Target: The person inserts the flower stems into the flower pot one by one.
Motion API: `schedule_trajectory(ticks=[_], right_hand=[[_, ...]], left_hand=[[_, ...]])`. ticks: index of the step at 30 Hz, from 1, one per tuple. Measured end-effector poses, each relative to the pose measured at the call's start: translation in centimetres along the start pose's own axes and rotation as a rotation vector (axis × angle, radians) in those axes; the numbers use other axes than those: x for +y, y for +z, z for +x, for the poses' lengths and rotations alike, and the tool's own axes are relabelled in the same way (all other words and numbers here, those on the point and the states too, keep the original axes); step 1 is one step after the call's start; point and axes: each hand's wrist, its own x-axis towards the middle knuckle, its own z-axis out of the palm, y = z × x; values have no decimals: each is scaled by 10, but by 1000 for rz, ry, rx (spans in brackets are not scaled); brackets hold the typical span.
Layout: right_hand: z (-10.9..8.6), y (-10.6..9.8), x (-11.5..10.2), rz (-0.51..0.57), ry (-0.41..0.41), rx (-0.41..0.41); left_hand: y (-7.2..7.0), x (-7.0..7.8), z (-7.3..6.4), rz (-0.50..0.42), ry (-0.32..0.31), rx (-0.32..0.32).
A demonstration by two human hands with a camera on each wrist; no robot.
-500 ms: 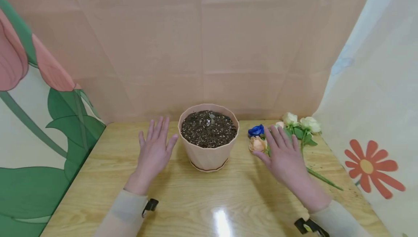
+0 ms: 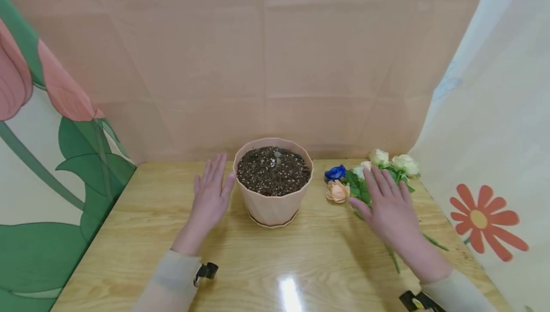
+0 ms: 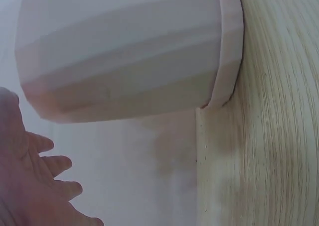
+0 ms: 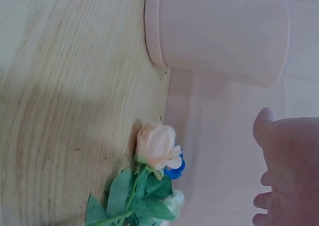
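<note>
A pale pink flowerpot [image 2: 273, 209] full of dark soil [image 2: 273, 173] stands on its saucer [image 2: 272, 225] near the back of the table. Just left of it, my left hand [image 2: 211, 202] is held up with straight fingers and nothing in its grasp; the left wrist view shows the pot [image 3: 119, 56] beyond the fingers. Over the flowers on the right hovers my right hand [image 2: 391, 211], fingers straight, holding nothing. Beneath and around it lie roses: a blue one [image 2: 335, 173], a peach one [image 2: 337, 191] and white ones [image 2: 405, 164], their leaves and stems partly hidden by the hand.
The wooden table [image 2: 258, 259] ends at a pink backdrop [image 2: 266, 63]. Side cloths with a printed tulip [image 2: 64, 82] and a printed red flower [image 2: 479, 219] flank it. Green stems [image 2: 435, 242] extend toward the right front.
Both hands have shifted slightly to the right. More of the peach rose and green leaves shows beside my right hand. The pot and flowers lie as before.
</note>
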Motion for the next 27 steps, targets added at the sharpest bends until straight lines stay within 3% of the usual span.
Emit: schedule_trajectory(ticks=[9,17,27], right_hand=[[-7,3,15,0,38,20],[-14,9,27,-16,61,2],[-24,20,44,-61,82,-11]], left_hand=[[10,4,3,-164,-33,10],[19,5,4,-338,-108,-18],[30,11,6,-521,-133,-27]])
